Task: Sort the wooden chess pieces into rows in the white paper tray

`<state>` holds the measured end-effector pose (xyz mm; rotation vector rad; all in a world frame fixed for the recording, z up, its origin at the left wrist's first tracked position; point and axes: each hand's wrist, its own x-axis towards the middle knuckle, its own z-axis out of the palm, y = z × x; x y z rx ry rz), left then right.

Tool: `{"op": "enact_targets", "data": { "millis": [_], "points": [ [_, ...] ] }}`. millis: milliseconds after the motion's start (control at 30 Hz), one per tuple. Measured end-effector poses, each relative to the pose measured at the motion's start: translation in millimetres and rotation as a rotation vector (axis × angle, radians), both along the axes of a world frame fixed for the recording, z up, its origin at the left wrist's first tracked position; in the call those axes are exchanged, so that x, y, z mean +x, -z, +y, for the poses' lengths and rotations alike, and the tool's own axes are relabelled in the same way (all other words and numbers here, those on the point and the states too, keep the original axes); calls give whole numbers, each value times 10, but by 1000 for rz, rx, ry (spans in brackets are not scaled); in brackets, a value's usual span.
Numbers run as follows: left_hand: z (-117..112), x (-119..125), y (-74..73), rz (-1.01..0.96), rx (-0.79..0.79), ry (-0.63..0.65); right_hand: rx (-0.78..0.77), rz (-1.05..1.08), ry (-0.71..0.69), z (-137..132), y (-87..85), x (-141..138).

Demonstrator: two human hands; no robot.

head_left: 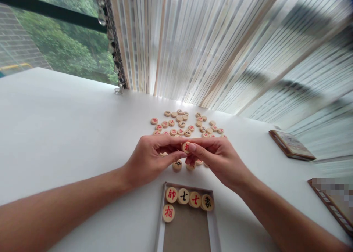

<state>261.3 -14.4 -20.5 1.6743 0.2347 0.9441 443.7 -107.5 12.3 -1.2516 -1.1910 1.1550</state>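
Observation:
My left hand [151,159] and my right hand [216,156] meet above the white table [63,134], fingertips pinched together round one round wooden chess piece [185,147] with a red character. Behind the hands lies a scatter of several more wooden pieces [184,124], some red-marked, some black-marked. A few pieces [177,165] lie just under my fingers. In front of me a shallow grey box [187,226] holds several pieces [183,196] in a row along its far edge, with one more, red-marked piece [168,212] below them at the left.
A brown flat box part [291,145] lies at the right of the table. Another brown-edged object [331,204] sits at the right border, partly blurred out. Striped curtains [220,46] hang behind the table; a window [52,35] shows trees at the left.

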Motion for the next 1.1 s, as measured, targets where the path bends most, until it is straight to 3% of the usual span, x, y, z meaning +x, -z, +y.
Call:
{"op": "enact_targets", "data": {
  "millis": [267,400,567,833,1100],
  "points": [
    [-4,1,-7,29,59,-19,-70,104,63,12,42,-47],
    [-2,6,-10,15,29,23,-37,60,17,4,12,-19],
    [9,-5,-3,26,55,-29,-5,33,-48,0,-39,18],
    [-19,-13,-12,82,199,-65,-31,-41,39,-18,53,-13],
    [-10,-8,-5,56,74,-43,23,-52,-16,-24,16,-5]
  ]
}}
